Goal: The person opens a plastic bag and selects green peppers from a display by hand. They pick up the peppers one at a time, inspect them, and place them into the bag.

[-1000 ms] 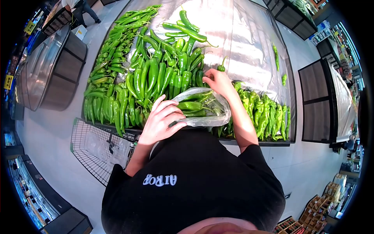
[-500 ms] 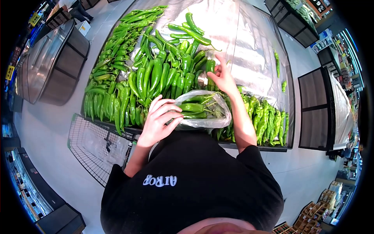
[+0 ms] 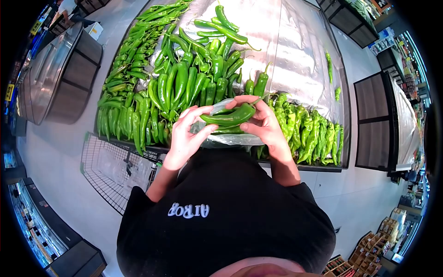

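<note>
A large green chili pepper point(image 3: 230, 117) lies level over the mouth of a clear plastic bag point(image 3: 226, 141). Its stem end is between the thumb and fingers of my right hand point(image 3: 264, 122). The bag's left rim is in the grip of my left hand point(image 3: 184, 137), whose fingertips come close to the pepper's tip. Other green peppers show inside the bag beneath the held one. Just beyond my hands, many long green peppers point(image 3: 180, 85) are heaped on the display stand, and two more point(image 3: 261, 83) stand near my right fingers.
Lighter, wrinkled green peppers point(image 3: 307, 134) line the stand's front right. Silvery sheeting point(image 3: 295, 51) covers its back right. A wire shopping cart point(image 3: 108, 161) is at the lower left. Other stands point(image 3: 376, 120) flank the aisle, and another person point(image 3: 69, 9) is at the far upper left.
My right hand has come back from the heap to the bag with a pepper. My left hand still grips the bag, and the view has shifted slightly.
</note>
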The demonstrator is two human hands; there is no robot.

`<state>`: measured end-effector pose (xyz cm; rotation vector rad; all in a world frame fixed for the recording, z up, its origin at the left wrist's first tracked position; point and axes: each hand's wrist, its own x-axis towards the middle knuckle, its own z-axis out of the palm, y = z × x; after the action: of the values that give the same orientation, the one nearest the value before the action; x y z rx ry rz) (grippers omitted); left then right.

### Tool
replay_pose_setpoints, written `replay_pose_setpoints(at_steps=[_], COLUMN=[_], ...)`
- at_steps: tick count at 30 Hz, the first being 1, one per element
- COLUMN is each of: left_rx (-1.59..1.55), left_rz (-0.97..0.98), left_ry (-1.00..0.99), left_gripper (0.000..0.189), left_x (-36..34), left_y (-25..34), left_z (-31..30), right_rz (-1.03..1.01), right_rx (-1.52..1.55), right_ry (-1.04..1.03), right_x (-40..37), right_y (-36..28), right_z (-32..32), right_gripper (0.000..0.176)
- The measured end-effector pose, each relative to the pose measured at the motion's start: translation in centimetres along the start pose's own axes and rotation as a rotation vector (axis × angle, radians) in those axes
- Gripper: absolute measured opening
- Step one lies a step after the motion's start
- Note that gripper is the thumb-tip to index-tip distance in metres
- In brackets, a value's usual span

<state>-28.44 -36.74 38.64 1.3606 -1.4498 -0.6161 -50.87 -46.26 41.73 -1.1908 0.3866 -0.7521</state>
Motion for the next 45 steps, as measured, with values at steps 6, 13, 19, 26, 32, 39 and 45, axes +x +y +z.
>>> replay_pose_setpoints(at_steps=[6, 13, 19, 26, 32, 39, 45], left_rx=[0.125, 0.138, 0.080, -0.040, 0.002, -0.117, -0.219], left_rz=[0.099, 0.174, 0.092, 0.066, 0.085, -0.024, -0.154], left_ry=[0.048, 0.071, 0.089, 0.007, -0.055, -0.002, 0.005], left_gripper=[0.042, 0.034, 0.034, 0.034, 0.025, 0.013, 0.012], left_x=[0.1, -0.1, 0.0, -0.5, -0.7, -0.9, -0.8], left_y=[0.3, -0.8, 0.0, -0.5, -1.3, -1.7, -0.7], left_z=[-0.2, 0.2, 0.2, 0.0, 0.1, 0.5, 0.6], right_rz=[-0.089, -0.152, -0.086, 0.060, 0.038, -0.043, 0.026], right_rx=[-0.119, -0.204, -0.258, -0.033, 0.068, -0.054, -0.118], right_ry=[0.091, 0.151, 0.104, 0.199, 0.178, 0.207, 0.182], right_x=[-0.6, -1.3, -1.7, -2.3, -2.1, -1.7, -1.9], right_y=[2.8, 3.1, 2.3, 2.9, 2.7, 2.6, 3.1], right_z=[-1.8, -2.1, -2.6, -3.2, -2.9, -2.4, -2.9], right_gripper=[0.058, 0.060, 0.056, 0.017, 0.016, 0.043, 0.033])
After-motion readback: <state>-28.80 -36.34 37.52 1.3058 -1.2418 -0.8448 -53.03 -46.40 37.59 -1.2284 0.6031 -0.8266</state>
